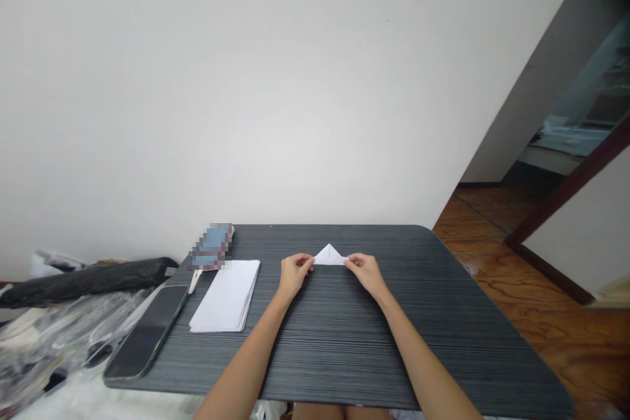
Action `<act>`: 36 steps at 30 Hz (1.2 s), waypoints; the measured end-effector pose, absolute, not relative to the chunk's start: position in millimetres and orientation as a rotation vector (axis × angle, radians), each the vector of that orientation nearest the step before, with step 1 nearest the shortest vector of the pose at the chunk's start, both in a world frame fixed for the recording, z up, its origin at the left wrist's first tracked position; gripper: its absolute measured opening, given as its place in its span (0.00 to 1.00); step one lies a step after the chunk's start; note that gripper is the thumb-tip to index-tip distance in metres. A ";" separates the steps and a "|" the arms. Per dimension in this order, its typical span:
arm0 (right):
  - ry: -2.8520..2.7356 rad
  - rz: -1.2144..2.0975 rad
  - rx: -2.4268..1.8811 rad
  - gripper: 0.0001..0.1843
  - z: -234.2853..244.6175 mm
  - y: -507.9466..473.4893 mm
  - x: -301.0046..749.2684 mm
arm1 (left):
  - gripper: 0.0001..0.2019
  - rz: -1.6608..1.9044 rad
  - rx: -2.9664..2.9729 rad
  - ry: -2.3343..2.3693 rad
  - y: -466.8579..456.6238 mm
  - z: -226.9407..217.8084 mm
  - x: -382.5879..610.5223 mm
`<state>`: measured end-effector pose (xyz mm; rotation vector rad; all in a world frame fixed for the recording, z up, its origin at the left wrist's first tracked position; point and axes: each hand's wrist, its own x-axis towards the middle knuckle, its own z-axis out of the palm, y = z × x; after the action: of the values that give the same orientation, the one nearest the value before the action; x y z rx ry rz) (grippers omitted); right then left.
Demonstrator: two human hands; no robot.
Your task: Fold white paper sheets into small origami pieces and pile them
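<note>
A small piece of white folded paper (329, 255), shaped like a low triangle with its point away from me, is held over the dark table. My left hand (296, 270) pinches its left corner between thumb and fingers. The right corner is pinched in the same way by my right hand (364, 269). My fingertips cover both ends of the paper. To the left of my left hand lies a stack of white paper sheets (225, 296).
The dark wood-grain table (339, 341) stands against a white wall. A black phone (147, 333) lies at its left edge, near a blurred blue-and-red item (212, 247) and a thin white object (195, 281). Plastic-wrapped things (83, 325) are heaped left of the table.
</note>
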<state>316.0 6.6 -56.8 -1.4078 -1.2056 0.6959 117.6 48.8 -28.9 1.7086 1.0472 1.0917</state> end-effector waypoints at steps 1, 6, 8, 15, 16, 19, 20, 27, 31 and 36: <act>-1.245 0.642 -1.468 0.08 -56.3 5.8 315.5 | 0.08 1.101 1.813 1.097 49.6 -30.7 116.5; -1.465 0.382 -1.693 0.08 -46.7 -2.4 305.7 | 0.07 1.017 2.260 1.231 50.6 -38.4 115.0; -1.546 0.280 -1.736 0.09 -43.7 -5.4 300.4 | 0.10 0.927 2.411 1.259 49.0 -40.3 116.5; -1.836 -0.002 -1.914 0.12 -36.5 -15.9 286.3 | 0.12 0.553 2.937 1.221 31.8 -32.6 119.9; -1.883 -0.037 -1.941 0.11 -35.5 -17.9 284.3 | 0.11 0.521 2.980 1.231 27.7 -30.5 120.4; -2.015 -0.156 -1.992 0.11 -32.2 -23.2 277.7 | 0.14 0.466 3.044 1.298 16.1 -25.5 123.5; -2.055 -0.186 -2.002 0.11 -30.9 -24.4 275.5 | 0.14 0.449 3.054 1.312 13.3 -24.3 124.7; -2.243 -0.199 -2.056 0.14 -15.9 -21.4 269.9 | 0.12 0.318 3.057 1.281 15.3 -18.2 132.0; -2.267 -0.162 -2.045 0.14 -10.3 -23.0 272.8 | 0.12 0.317 2.985 1.364 24.7 -17.7 142.0; -2.216 -0.123 -2.036 0.14 -12.0 -24.0 275.3 | 0.12 0.339 2.925 1.196 38.8 -14.9 148.7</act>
<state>275.3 -24.0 -12.0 -2.0360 -2.2165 -0.1232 148.7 38.8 -14.9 2.9252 1.1959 0.3391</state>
